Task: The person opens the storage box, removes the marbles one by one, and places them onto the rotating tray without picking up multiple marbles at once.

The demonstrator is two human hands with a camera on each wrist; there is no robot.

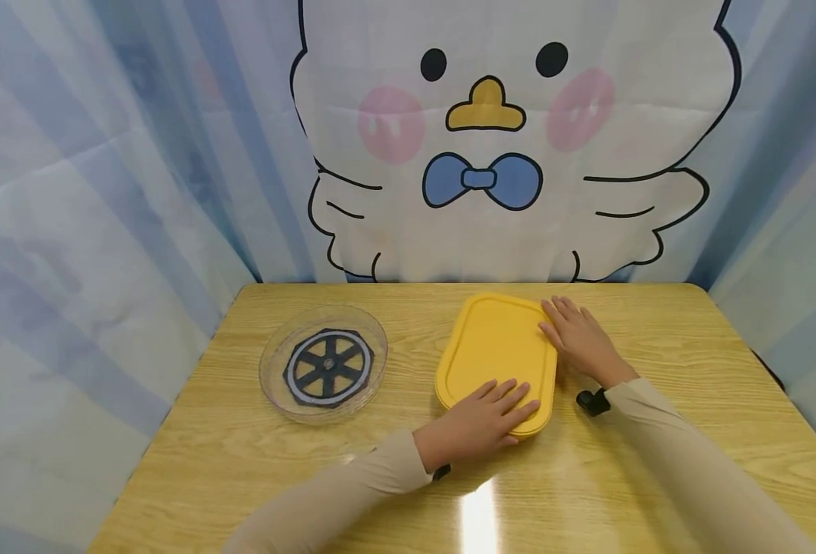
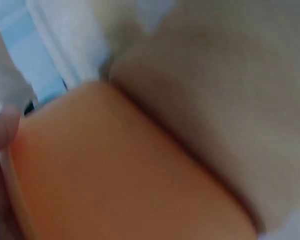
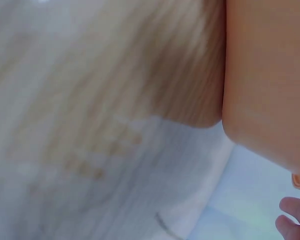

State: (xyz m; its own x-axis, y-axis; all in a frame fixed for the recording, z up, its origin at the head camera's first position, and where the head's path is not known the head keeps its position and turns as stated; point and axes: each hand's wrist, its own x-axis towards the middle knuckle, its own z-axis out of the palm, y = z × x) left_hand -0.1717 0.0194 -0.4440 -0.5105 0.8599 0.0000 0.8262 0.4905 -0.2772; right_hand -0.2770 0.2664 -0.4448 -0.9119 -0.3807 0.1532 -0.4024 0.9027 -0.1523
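A yellow lidded box [image 1: 494,346] sits on the table right of the middle, its lid on. My left hand [image 1: 480,422] rests across the lid's near end, fingers spread and fairly straight. At the box's far right edge, my right hand [image 1: 577,335] touches the rim with extended fingers. In the left wrist view the box's side [image 2: 115,175] looks orange and blurred, and part of a finger [image 2: 2,130] shows at the left. The right wrist view has the box wall [image 3: 270,75] at the right, with fingertips [image 3: 292,220] low in the corner.
To the left on the wooden table [image 1: 401,469] stands a clear round dish [image 1: 278,392]. A dark wheel-shaped piece with a pale ring [image 1: 329,365] shows within its outline. Behind the table hangs a curtain [image 1: 484,238] with a cartoon bird; more curtain flanks both sides.
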